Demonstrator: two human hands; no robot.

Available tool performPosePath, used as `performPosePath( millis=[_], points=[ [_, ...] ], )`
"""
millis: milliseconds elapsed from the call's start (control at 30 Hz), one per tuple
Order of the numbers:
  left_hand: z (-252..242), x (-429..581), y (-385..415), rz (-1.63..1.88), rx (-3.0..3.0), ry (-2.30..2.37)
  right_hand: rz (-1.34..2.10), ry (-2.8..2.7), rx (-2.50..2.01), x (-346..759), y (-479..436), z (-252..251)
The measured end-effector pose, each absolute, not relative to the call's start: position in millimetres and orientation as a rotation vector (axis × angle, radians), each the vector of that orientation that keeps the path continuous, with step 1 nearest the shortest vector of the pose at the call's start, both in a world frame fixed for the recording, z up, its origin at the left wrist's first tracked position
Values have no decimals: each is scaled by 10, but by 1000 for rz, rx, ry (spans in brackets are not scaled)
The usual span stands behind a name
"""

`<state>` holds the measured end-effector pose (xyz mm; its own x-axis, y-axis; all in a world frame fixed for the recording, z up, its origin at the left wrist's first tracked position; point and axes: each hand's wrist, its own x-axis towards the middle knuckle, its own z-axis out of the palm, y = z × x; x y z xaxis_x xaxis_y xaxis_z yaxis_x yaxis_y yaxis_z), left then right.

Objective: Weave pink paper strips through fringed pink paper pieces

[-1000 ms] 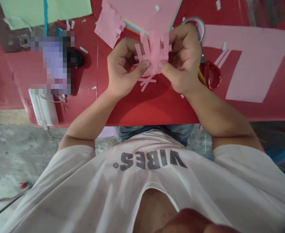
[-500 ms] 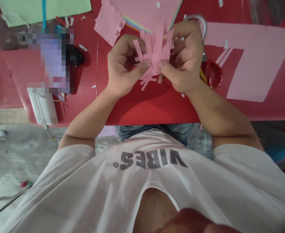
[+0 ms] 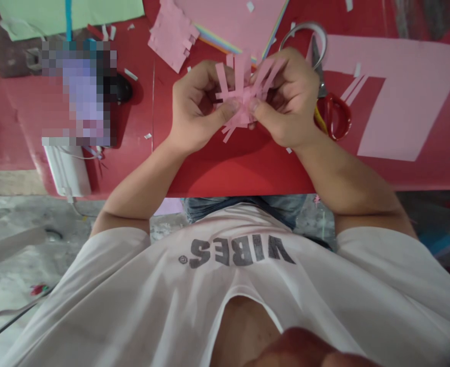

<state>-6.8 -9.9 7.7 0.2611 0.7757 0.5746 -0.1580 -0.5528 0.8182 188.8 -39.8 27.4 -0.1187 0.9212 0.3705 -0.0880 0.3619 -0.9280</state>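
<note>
Both my hands hold a piece made of pink paper strips (image 3: 243, 94) above the red table, its strips crossing in the middle with loose ends sticking up and down. My left hand (image 3: 200, 109) grips its left side, thumb pressed on the front. On the other side my right hand (image 3: 292, 99) pinches it the same way, its thumb close to the left one. The fingers behind the strips are partly hidden. Just right of my right hand lie scissors with red handles (image 3: 338, 117), partly covered by that hand.
A woven pink square (image 3: 173, 38) and a stack of coloured paper (image 3: 232, 23) lie at the back. A cut pink sheet (image 3: 397, 102) is on the right beside a tape roll (image 3: 322, 48). Left are a black mouse (image 3: 121, 89), a white power bank (image 3: 67, 171) and green paper (image 3: 72, 18).
My right hand has moved slightly down, and the strips have tilted and fanned out between the hands. My left hand has barely shifted.
</note>
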Motion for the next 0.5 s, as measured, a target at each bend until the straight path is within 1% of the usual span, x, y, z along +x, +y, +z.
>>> performPosePath(
  millis=[100,267,500],
  points=[
    [15,-103,-71,1359,1685,657,954,-1452,-876,1900,-376,266],
    [21,-113,-90,1372,1744,654,924,-1490,-860,1914,-381,305],
    [125,-79,-151,1415,1687,758,1005,-1506,-794,1927,-408,344]
  ],
)
